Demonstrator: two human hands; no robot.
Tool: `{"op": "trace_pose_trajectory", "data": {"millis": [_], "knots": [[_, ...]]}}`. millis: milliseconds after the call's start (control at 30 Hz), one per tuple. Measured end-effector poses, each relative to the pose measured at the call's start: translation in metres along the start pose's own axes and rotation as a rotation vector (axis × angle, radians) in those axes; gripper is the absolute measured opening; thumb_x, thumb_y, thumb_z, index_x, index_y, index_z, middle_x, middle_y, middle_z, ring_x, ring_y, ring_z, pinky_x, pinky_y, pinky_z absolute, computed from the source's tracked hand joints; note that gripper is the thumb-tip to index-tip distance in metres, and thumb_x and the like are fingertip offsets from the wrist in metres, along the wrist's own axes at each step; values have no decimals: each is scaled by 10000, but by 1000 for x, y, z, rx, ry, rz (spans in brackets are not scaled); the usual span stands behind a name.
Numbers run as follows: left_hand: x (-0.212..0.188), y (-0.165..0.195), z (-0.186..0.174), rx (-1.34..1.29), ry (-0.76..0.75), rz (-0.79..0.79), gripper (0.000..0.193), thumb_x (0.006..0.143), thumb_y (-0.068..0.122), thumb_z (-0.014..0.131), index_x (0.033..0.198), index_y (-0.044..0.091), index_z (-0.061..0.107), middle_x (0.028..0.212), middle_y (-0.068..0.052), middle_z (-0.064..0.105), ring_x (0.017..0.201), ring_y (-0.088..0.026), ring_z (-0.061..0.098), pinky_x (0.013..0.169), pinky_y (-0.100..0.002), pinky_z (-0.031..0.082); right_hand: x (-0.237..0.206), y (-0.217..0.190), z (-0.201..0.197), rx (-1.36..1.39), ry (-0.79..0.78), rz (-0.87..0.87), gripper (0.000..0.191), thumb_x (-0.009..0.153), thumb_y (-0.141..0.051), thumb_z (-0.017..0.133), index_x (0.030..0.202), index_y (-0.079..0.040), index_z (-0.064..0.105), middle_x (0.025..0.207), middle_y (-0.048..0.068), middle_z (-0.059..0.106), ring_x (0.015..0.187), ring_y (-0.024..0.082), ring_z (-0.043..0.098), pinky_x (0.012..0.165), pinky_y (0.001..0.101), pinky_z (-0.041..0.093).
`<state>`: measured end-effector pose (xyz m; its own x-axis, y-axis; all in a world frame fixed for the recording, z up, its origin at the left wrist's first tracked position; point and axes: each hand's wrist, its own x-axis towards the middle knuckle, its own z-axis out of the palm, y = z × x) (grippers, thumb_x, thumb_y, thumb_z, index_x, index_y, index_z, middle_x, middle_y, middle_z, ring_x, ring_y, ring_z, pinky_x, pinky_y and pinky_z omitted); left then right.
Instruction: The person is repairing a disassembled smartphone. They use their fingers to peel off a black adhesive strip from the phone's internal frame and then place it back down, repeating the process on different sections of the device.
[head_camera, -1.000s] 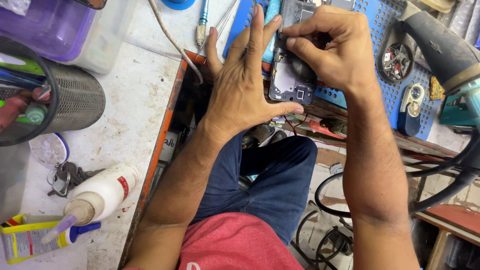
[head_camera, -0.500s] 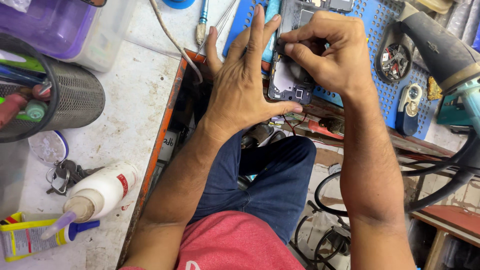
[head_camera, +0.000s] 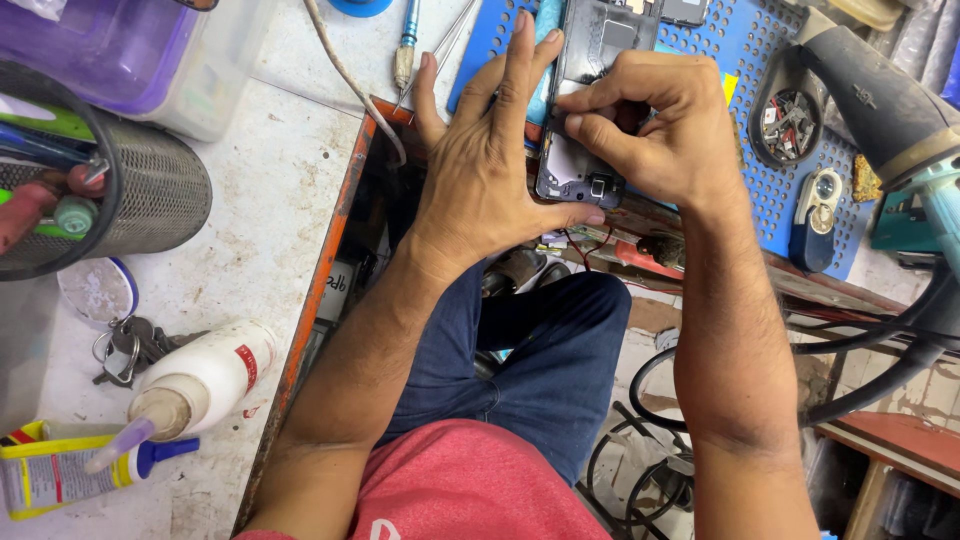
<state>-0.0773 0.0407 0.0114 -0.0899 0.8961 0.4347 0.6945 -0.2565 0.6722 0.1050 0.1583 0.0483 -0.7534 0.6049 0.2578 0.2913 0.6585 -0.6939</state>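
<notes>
Since a second ago little has shifted: only my right thumb and forefinger have crept a touch further down the opened phone. Nearest me, on the white worktop, lie a white squeeze bottle and a bunch of keys, well apart from the work. My left hand lies flat and spread, fingers straight, pressing the phone's left edge, with the thumb hooked under its near end. My right hand is curled, thumb and forefinger pinched tight on something small inside the phone; what it is, I cannot tell. To do this well, I judge I should keep the left palm steady and pull gently, not twist. The phone lies on the blue perforated mat, long axis running away from me, tilted slightly right. Beyond sits a hot-air gun.
</notes>
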Motion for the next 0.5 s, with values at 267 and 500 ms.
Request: {"op": "trace_pose_trajectory", "data": {"millis": [267, 500], "knots": [[-1, -1, 1, 4, 12, 10, 1553, 543, 721, 959, 1578, 74, -3, 1588, -6, 471, 1482, -200, 403, 1260, -605, -54, -5, -3, 0, 7, -24, -8, 170, 942, -72, 837, 1107, -55, 800, 891, 32, 716, 731, 97, 627, 650, 250, 464], [-3, -5, 6, 48, 26, 56, 1565, 579, 766, 951, 1617, 90, -5, 1626, -1, 450, 1510, -199, 388, 1278, -611, -55, -11, 7, -4, 363, 94, 72, 81, 1011, -16, 797, 1073, 29, 769, 905, 69, 718, 799, 84, 644, 727, 211, 486]]}}
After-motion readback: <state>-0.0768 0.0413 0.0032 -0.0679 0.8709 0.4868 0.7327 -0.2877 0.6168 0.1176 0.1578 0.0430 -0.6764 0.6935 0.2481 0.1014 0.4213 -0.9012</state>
